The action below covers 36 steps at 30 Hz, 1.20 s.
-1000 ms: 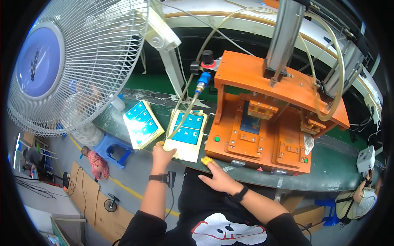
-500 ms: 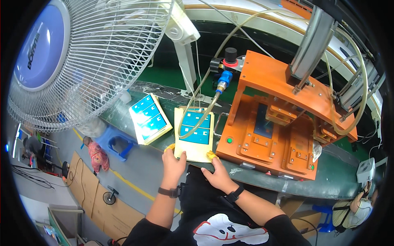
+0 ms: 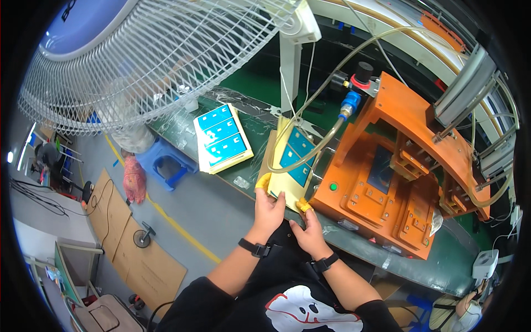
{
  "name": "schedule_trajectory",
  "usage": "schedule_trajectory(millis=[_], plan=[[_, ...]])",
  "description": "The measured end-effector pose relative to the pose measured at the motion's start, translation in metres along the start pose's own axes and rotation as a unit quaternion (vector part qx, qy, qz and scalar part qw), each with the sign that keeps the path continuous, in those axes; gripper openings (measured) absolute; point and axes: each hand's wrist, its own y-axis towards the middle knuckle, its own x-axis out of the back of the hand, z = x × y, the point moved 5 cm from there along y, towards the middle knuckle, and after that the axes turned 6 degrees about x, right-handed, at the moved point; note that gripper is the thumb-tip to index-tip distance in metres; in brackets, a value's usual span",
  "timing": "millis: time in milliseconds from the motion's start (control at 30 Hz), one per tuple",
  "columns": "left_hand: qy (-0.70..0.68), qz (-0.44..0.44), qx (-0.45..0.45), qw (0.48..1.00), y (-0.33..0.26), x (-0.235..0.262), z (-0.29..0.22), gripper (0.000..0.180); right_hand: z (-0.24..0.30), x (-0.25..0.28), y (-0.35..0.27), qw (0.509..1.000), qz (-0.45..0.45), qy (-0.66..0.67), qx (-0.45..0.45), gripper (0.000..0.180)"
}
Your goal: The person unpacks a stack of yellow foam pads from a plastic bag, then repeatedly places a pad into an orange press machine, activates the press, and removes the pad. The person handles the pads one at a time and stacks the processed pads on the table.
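A pale yellow sheet with blue rectangular panels (image 3: 298,176) is between my hands on the green bench, its left side raised and bowed. My left hand (image 3: 269,213) pinches its near left corner, thumb on top and a yellow-covered finger at the edge. At the near right corner, yellow-covered fingers of my right hand (image 3: 310,232) grip the edge, while the thumb stays apart from it. Brown cardboard (image 3: 269,152) shows beside the lifted side. A clear hose (image 3: 274,166) loops over the sheet. Left of it lies a stack of similar yellow-and-blue sheets (image 3: 224,138).
An orange pneumatic press (image 3: 354,193) stands close on the right, with a blue hose fitting (image 3: 349,104) behind it. A large caged fan (image 3: 166,61) fills the upper left. A blue stool (image 3: 166,166) is on the floor; another person (image 3: 459,315) is at the lower right.
The sheet lay flat; now its left side is lifted and tilted, uncovering brown cardboard. My left hand has risen with that corner. The whole view has shifted, moving the bench rightward in the picture.
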Motion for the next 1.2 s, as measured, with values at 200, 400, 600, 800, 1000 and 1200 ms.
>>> schedule_trajectory(millis=[200, 400, 600, 800, 1000, 1200], plan=[[-0.031, -0.049, 0.183, 0.981, 0.015, 0.012, 0.025, 0.018, 0.004, 0.003, 0.001, 0.995, 0.02, -0.093, 0.04, 0.059], [-0.117, -0.124, 0.138, 0.976, 0.001, 0.071, 0.014, 0.03, 0.036, 0.002, 0.0, 0.978, -0.017, -0.173, 0.119, 0.063], [-0.12, -0.236, 0.127, 0.956, -0.029, 0.166, -0.04, 0.037, 0.048, -0.03, 0.031, 0.889, 0.094, -0.407, 0.188, 0.068], [-0.115, -0.239, 0.101, 0.959, 0.025, 0.217, -0.044, 0.033, 0.029, -0.044, 0.057, 0.842, 0.058, -0.491, 0.215, 0.03], [-0.168, -0.224, 0.081, 0.957, 0.105, 0.213, -0.055, 0.024, 0.057, -0.027, 0.008, 0.843, 0.08, -0.427, 0.317, 0.016], [-0.081, -0.193, 0.145, 0.967, 0.14, 0.258, 0.011, 0.026, 0.162, 0.089, -0.081, 0.898, -0.009, -0.298, 0.322, 0.023]])
